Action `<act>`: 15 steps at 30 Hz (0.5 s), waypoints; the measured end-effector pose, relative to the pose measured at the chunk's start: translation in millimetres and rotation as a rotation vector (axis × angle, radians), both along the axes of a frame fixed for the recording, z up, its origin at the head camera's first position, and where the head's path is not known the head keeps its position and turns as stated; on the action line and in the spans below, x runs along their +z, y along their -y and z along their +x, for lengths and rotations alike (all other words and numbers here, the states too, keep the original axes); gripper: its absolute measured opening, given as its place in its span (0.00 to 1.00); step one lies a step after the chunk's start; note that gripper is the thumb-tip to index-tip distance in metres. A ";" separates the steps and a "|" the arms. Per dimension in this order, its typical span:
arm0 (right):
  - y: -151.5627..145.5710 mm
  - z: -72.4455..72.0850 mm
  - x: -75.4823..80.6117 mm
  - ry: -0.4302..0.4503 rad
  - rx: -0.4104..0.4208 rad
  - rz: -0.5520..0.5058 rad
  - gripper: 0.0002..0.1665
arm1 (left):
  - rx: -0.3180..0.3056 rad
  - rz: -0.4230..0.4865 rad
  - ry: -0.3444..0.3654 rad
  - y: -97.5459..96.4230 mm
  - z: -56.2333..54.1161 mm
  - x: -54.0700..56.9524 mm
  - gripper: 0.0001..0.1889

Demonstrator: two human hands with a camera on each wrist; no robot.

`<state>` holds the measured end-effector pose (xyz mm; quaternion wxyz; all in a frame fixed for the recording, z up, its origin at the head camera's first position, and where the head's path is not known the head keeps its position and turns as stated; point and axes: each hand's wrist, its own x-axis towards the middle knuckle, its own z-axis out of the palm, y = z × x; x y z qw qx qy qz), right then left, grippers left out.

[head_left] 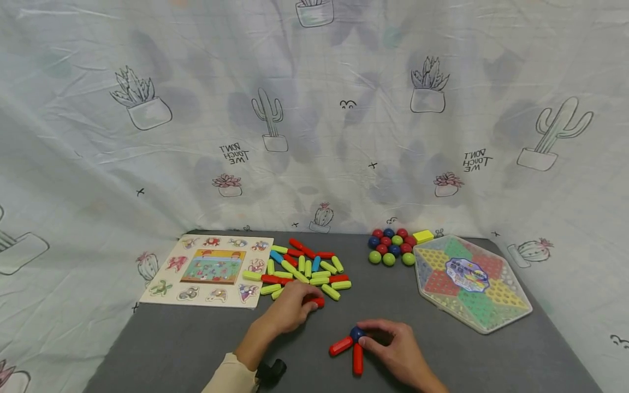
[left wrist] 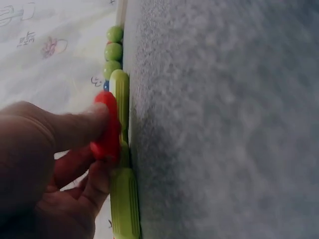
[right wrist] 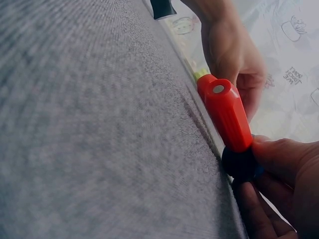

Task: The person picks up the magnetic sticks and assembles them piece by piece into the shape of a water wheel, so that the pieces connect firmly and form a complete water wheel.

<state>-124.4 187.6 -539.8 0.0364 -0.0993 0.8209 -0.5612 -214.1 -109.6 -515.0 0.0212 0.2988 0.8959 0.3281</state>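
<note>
My left hand (head_left: 289,309) pinches a red magnetic stick (left wrist: 106,130) between thumb and fingers, at the near edge of a spread of yellow-green, red and blue sticks (head_left: 307,268). In the left wrist view, yellow-green sticks (left wrist: 124,201) lie right behind the held one. Thumb and fingers of my right hand (head_left: 397,349) grip a dark blue ball (head_left: 357,333) low at the table. Two red sticks are joined to this ball, one pointing left (head_left: 340,346) and one toward me (head_left: 358,360). A round metal disc shows on the end of one joined stick (right wrist: 228,114).
Red, blue and green balls (head_left: 389,259) sit in a cluster at the back, beside a small yellow block (head_left: 423,236). To the right lies a hexagonal game board (head_left: 452,305); a wooden picture puzzle (head_left: 167,275) is on the left. A patterned cloth (head_left: 314,164) hangs behind the grey table (head_left: 196,349).
</note>
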 end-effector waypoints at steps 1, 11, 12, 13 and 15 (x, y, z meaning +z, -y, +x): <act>0.1 0.1 0.2 0.001 0.001 -0.002 0.16 | 0.013 0.000 0.029 -1.4 2.9 6.2 0.10; -0.1 0.3 2.4 0.000 0.009 -0.026 0.16 | -0.081 0.014 0.084 -13.6 17.1 16.5 0.09; 0.0 0.3 2.5 -0.002 0.011 -0.027 0.16 | -0.101 0.014 0.082 -16.6 18.5 16.1 0.09; 0.3 0.5 2.6 -0.003 0.013 -0.029 0.16 | -0.120 0.011 0.078 -19.7 20.0 16.0 0.09; 0.6 0.5 2.2 -0.005 0.016 -0.027 0.16 | -0.150 -0.001 0.079 -25.8 22.7 15.3 0.09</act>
